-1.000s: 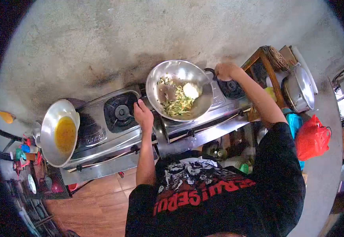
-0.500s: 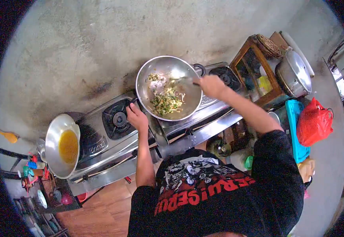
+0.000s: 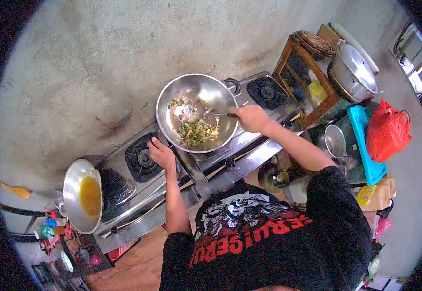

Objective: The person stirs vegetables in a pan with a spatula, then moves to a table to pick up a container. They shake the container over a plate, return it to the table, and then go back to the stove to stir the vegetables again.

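Note:
A steel wok (image 3: 211,92) sits on the stove (image 3: 242,143) and holds green and yellow chopped food (image 3: 195,131) with a white lump. My left hand (image 3: 161,153) grips the wok's near-left handle. My right hand (image 3: 250,118) is closed on the handle of a spatula (image 3: 216,114), whose blade rests in the food.
A second wok with orange oil (image 3: 82,195) stands at the left end of another stove. An empty burner (image 3: 140,157) lies beside my left hand. To the right are a wooden rack (image 3: 303,82), a lidded pot (image 3: 354,72), a red bag (image 3: 385,131) and a small steel bowl (image 3: 336,140).
My right hand left the wok's far handle and came over the pan with the spatula. The white lump has been spread into the food. The view drifted, shifting everything left.

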### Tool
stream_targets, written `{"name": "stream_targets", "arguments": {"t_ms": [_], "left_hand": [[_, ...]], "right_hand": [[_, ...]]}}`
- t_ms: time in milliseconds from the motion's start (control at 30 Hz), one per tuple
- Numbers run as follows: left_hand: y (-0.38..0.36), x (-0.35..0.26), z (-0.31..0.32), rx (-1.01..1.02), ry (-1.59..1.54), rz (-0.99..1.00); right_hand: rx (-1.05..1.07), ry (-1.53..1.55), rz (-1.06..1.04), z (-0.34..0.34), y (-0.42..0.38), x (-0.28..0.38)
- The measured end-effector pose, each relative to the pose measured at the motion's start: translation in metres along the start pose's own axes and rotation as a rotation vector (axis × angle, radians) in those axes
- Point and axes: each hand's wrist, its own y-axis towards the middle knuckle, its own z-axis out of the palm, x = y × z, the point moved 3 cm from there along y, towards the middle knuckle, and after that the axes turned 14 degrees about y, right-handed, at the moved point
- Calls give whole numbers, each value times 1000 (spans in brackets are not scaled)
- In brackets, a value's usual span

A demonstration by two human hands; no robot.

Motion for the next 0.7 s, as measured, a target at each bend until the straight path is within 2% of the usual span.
{"name": "stream_targets", "arguments": {"t_ms": [100,133,233,300,367,400,500,533,567,633,700], "left_hand": [[0,-8,-4,-29,-68,26],[0,-10,-6,-6,-46,10],[-2,-17,-11,2,-14,20],[-1,-15,-12,19,1,22],[-1,-8,-10,9,-33,34],[0,-6,-8,24,-19,14],[-2,-9,-8,46,4,-7],[-2,-7,-7,-4,-14,35],[-2,-11,-8,-57,-38,75],[-6,-13,-11,-61,-20,86],[-1,-16,-12,-24,10,64]], "right_hand": [[-82,-28,-30,-14,25,-8],[-139,-7,27,-10,37,-7],[-194,27,20,7,56,9],[-161,30,-29,27,55,10],[31,131,-33,24,25,19],[17,137,-127,11,12,21],[78,12,-103,-2,29,-4],[-22,71,-120,-11,32,3],[-27,77,-118,-6,40,8],[-177,96,21,7,56,7],[-177,123,-41,17,60,7]]}}
